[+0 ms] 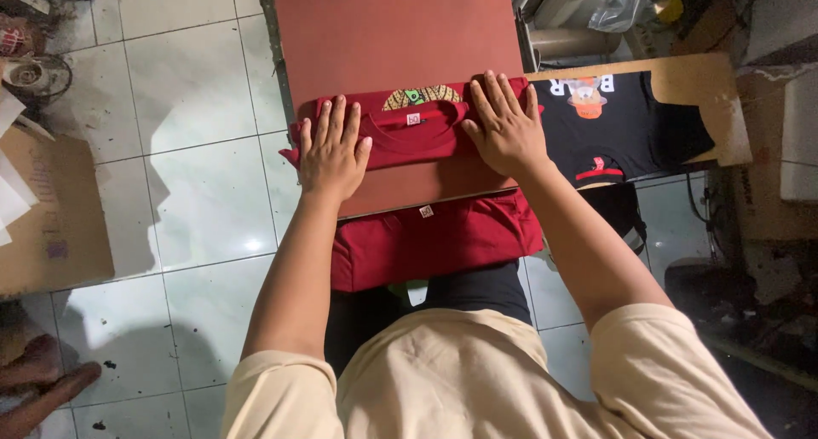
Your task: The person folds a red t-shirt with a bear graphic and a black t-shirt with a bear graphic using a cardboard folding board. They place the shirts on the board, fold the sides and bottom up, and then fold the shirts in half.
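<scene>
Head view, looking down. Your left hand lies flat, palm down and fingers spread, on the left part of a folded dark red shirt; it grips nothing. Your right hand lies the same way on the shirt's right part, open and pressing, its fingers reaching past the upper edge onto the board. The shirt rests across the near half of a reddish-brown flat board, collar facing you. A small pale square label sits at the middle of the collar, between your hands. Above the collar a patch of a green and yellow print shows; what it depicts you cannot tell.

Below the board's near edge a stack of folded red shirts rests on your lap, with its own small pale label at the top edge, just beside the board. A dark garment lies under the stack.

To the right of your right hand a black shirt is spread over a sheet of brown cardboard, touching the board's side; it bears a cartoon print in orange and white with pale lettering above it. Behind it stand pale rolls and clear plastic wrap. On the left, white floor tiles are bare beside the board, and a flat cardboard piece lies well apart.
</scene>
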